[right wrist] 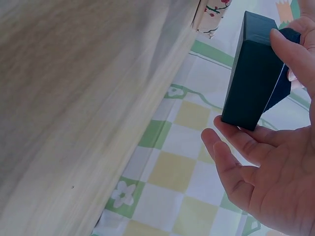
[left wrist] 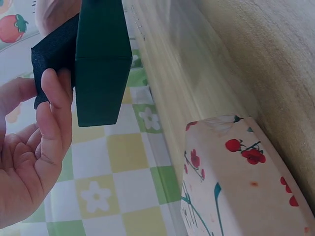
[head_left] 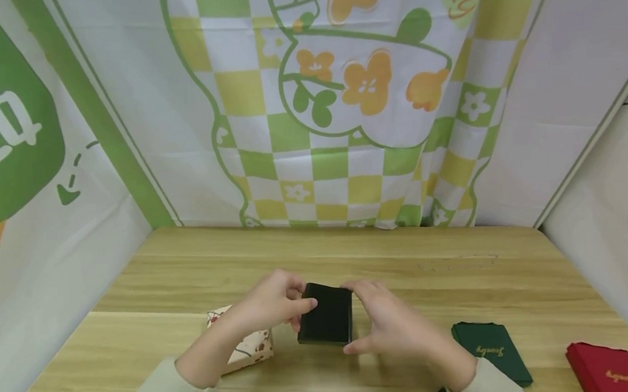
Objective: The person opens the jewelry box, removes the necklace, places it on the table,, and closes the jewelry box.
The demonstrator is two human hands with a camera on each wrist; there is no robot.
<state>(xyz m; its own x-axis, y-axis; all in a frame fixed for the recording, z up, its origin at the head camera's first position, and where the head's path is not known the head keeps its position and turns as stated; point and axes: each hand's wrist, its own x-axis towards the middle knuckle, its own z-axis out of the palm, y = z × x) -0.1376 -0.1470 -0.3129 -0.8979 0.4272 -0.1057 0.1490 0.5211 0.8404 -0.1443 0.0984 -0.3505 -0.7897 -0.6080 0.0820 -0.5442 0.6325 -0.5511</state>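
Between both hands, above the table, is a dark green box base (left wrist: 101, 91) with a black foam insert (head_left: 327, 313) tilted partly out of it. My left hand (head_left: 276, 303) pinches the insert's edge between thumb and fingers; the left wrist view shows the insert (left wrist: 55, 53) standing out behind the green base. On the other side, my right hand (head_left: 388, 318) grips the base by opposite edges, thumb on one and fingers on the other. The right wrist view has the green base (right wrist: 252, 73) held this way, with the other fingers loosely spread.
A cream box with red flowers (head_left: 254, 347) lies on the wooden table (head_left: 155, 285) under my left forearm. To the right are a green box lid with gold lettering (head_left: 491, 352) and a red box (head_left: 611, 367). A checkered curtain (head_left: 329, 178) hangs behind the table.
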